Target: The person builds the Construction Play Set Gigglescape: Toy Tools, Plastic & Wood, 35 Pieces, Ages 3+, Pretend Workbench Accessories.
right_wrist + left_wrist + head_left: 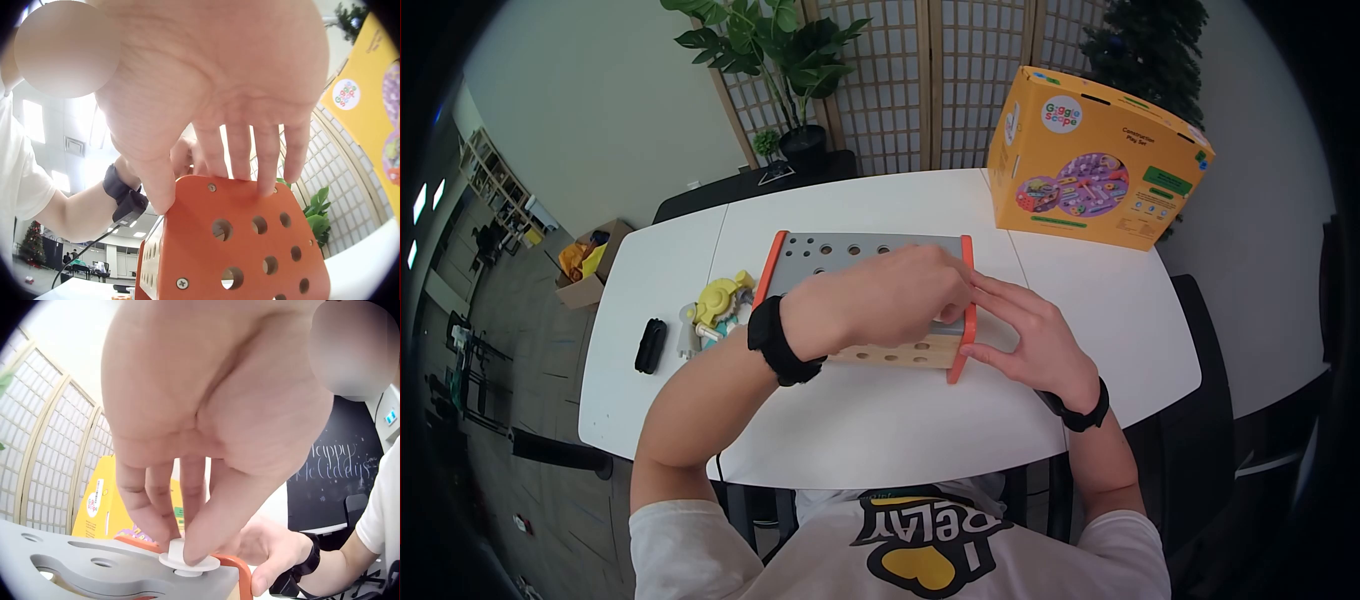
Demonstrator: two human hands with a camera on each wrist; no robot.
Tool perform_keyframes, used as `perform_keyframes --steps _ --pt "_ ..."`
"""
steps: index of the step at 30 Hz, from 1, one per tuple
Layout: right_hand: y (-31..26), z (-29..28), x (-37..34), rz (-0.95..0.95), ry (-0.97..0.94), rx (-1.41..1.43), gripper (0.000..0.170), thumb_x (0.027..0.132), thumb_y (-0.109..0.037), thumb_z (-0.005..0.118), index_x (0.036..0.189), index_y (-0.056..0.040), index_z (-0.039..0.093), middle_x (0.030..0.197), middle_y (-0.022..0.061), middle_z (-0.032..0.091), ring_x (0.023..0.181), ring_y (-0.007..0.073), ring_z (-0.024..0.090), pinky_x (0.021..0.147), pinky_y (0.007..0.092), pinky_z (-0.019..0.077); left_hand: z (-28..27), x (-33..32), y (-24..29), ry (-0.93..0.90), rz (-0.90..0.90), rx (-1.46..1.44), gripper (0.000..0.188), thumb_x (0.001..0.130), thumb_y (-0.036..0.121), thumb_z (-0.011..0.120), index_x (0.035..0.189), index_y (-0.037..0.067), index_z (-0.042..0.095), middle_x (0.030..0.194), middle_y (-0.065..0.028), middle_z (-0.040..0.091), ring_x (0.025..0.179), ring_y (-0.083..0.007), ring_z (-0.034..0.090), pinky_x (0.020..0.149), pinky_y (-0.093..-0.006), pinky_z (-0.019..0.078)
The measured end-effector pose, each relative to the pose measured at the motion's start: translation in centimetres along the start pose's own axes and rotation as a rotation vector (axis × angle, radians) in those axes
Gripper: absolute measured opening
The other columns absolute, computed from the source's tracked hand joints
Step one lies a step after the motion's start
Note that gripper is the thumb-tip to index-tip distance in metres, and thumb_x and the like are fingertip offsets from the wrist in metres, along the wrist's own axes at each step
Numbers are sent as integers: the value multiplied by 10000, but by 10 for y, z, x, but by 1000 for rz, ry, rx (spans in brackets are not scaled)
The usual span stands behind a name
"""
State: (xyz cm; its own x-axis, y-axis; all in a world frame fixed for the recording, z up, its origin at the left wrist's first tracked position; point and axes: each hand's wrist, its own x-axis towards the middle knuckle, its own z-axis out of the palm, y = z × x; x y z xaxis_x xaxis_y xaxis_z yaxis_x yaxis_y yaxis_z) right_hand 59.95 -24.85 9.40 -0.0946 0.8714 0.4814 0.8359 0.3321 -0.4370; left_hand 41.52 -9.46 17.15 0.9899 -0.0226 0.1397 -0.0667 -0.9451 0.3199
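Note:
A toy bench with a grey perforated top (pixel 800 262) and orange end panels (pixel 250 244) stands on the white table. My left hand (pixel 890 295) reaches over its right part. In the left wrist view, the left thumb and fingers (pixel 187 487) pinch a white piece with a round flange (pixel 203 563) at the grey top, by the orange edge. My right hand (pixel 1040 345) rests against the right end panel, its fingers straight along the panel's upper edge and the thumb at the front corner in the right wrist view.
Yellow and grey toy parts (pixel 718 300) lie left of the bench, with a black case (pixel 651 346) farther left. A large yellow box (pixel 1100 160) stands at the back right. A potted plant (pixel 803 145) is behind the table.

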Motion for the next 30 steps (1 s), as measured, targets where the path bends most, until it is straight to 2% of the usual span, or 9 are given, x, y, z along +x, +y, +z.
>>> perform_keyframes --steps 3,6,9,15,18,21,24,27,30 --pt "-1 0 1 -5 4 5 624 776 -236 865 1326 -30 655 1415 149 622 1221 329 646 1023 404 540 -7 6 -7 -202 -72 -145 164 680 -111 668 806 -6 666 907 -132 688 897 -356 660 806 -425 546" --pt "1 0 0 -3 2 11 619 774 -235 866 1321 -31 658 1413 148 623 1217 329 647 1022 404 540 -6 5 -9 -81 -29 -243 77 749 -51 680 815 -13 668 866 -137 679 883 -353 659 793 -433 545" --pt "1 -1 1 -9 7 3 615 772 -235 867 1317 -37 663 1414 146 623 1215 327 648 1022 403 540 2 5 4 197 -113 -51 57 824 36 690 819 -19 677 849 -146 673 885 -356 669 794 -437 547" --pt "0 1 0 -4 7 9 613 771 -239 871 1314 -42 666 1417 142 622 1215 325 649 1022 401 540 6 9 13 -74 -335 156 100 850 68 702 858 -31 706 857 -155 689 946 -358 682 829 -437 548" --pt "1 1 0 0 8 7 617 768 -240 873 1313 -39 666 1417 142 623 1212 327 650 1023 401 540 7 1 2 18 -87 16 62 824 34 706 860 -16 712 866 -157 699 959 -350 678 841 -435 545" --pt "1 1 0 -4 7 5 618 768 -239 873 1313 -36 664 1419 142 621 1211 328 652 1022 401 541 3 3 -8 -98 50 -113 66 796 21 722 859 4 716 906 -162 707 966 -343 673 847 -432 542" --pt "1 0 1 -7 0 1 613 771 -236 870 1312 -34 664 1423 142 618 1213 328 651 1021 401 541 1 3 -2 -29 15 -270 35 822 37 709 828 4 701 898 -159 702 971 -331 668 837 -429 546" --pt "0 -1 1 -10 2 2 607 773 -229 867 1310 -31 664 1428 142 614 1217 329 650 1021 400 541 5 3 6 174 -98 57 92 853 85 708 870 -5 708 868 -156 693 955 -329 678 844 -425 549" --pt "0 0 2 -13 4 9 608 772 -223 866 1314 -33 663 1431 142 613 1221 327 648 1023 399 541 2 8 18 -102 -357 206 148 883 126 701 931 -13 713 866 -157 676 925 -339 685 845 -431 550"
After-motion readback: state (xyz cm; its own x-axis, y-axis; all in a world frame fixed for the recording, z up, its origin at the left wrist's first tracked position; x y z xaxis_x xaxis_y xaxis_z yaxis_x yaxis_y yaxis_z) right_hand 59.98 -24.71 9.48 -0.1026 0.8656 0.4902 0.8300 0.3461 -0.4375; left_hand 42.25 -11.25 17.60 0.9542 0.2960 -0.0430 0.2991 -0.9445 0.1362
